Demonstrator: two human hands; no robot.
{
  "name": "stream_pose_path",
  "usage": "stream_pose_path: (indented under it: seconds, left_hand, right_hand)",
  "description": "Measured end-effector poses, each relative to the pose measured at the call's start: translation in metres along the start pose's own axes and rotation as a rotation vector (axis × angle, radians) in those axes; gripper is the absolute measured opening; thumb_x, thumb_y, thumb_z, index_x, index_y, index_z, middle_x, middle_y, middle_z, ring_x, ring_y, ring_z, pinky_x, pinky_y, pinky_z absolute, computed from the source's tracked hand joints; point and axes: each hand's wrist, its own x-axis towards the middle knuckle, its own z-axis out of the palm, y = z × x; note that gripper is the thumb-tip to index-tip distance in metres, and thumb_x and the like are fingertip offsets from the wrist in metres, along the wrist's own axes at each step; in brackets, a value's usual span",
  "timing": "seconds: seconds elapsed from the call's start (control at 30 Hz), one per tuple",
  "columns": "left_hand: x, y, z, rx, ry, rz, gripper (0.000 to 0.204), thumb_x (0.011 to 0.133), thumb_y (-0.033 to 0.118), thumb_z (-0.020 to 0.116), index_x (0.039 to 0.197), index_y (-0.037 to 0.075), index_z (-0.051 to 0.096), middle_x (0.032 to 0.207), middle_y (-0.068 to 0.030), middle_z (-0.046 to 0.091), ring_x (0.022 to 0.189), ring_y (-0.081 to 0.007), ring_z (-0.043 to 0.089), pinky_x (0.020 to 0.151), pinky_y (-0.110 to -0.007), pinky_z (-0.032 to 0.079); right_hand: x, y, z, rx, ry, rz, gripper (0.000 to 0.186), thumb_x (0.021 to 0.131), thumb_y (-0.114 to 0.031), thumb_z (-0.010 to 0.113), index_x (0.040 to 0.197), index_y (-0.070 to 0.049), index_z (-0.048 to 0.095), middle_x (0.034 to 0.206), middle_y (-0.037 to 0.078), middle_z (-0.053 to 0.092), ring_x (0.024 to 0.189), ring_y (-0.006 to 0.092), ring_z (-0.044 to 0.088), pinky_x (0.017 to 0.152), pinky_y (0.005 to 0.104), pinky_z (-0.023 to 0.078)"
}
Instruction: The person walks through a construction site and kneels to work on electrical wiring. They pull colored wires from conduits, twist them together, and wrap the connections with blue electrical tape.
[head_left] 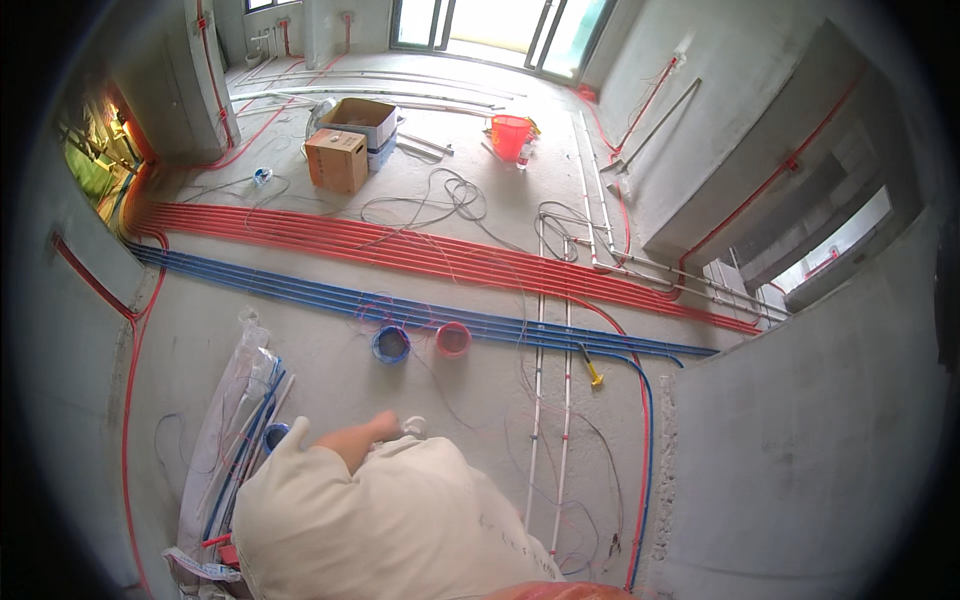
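A person's white shirt (380,510) fills the bottom centre, and a bare forearm (345,440) reaches from it toward a small pale object (413,425); whether it is held is unclear. I cannot make out either of my own hands. A reddish shape (560,590) at the bottom edge is too indistinct to name. To the left lie long plastic bags (215,430) with white and blue pipes and a blue-rimmed container (276,436). Beyond stand a blue bucket (391,345) and a red bucket (453,340), with thin wires about them.
Rows of red conduits (420,250) and blue conduits (450,325) cross the floor. White pipes (540,400) run lengthwise, near a yellow-handled tool (595,375). Cardboard boxes (336,160), a red bucket (510,135) and loose cables (450,200) are farther back. Concrete walls (780,450) flank both sides.
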Motion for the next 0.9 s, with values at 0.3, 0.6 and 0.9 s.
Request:
stream_pose_path:
  seconds: [0.3, 0.6, 0.9]
  left_hand:
    - [-0.011, -0.003, 0.001, -0.014, 0.011, -0.035, 0.037, 0.08, 0.038, 0.078, 0.1, 0.006, 0.08, 0.105, -0.0203, 0.075, 0.096, -0.0375, 0.072, 0.085, -0.047, 0.057]
    - [-0.019, 0.004, -0.016, -0.053, -0.025, -0.091, 0.047, 0.078, 0.039, 0.079, 0.106, 0.001, 0.078, 0.112, -0.0235, 0.074, 0.103, -0.039, 0.071, 0.089, -0.045, 0.056]
    - [-0.013, 0.003, -0.022, 0.006, -0.053, -0.052, 0.043, 0.079, 0.036, 0.076, 0.104, 0.001, 0.078, 0.11, -0.0239, 0.074, 0.102, -0.0389, 0.072, 0.088, -0.044, 0.057]
  right_hand:
    - [-0.016, -0.009, -0.015, 0.007, -0.015, 0.007, 0.021, 0.085, -0.028, 0.065, 0.089, -0.013, 0.078, 0.092, 0.013, 0.075, 0.088, 0.0334, 0.071, 0.077, 0.0489, 0.054]
    - [-0.058, -0.06, -0.057, 0.046, 0.04, 0.069, 0.021, 0.086, -0.029, 0.065, 0.089, -0.012, 0.078, 0.09, 0.014, 0.075, 0.086, 0.0332, 0.071, 0.076, 0.0483, 0.054]
    - [-0.055, -0.064, -0.031, 0.391, 0.159, 0.192, 0.03, 0.083, -0.032, 0.07, 0.09, -0.005, 0.08, 0.085, 0.013, 0.076, 0.083, 0.0246, 0.072, 0.075, 0.0415, 0.055]
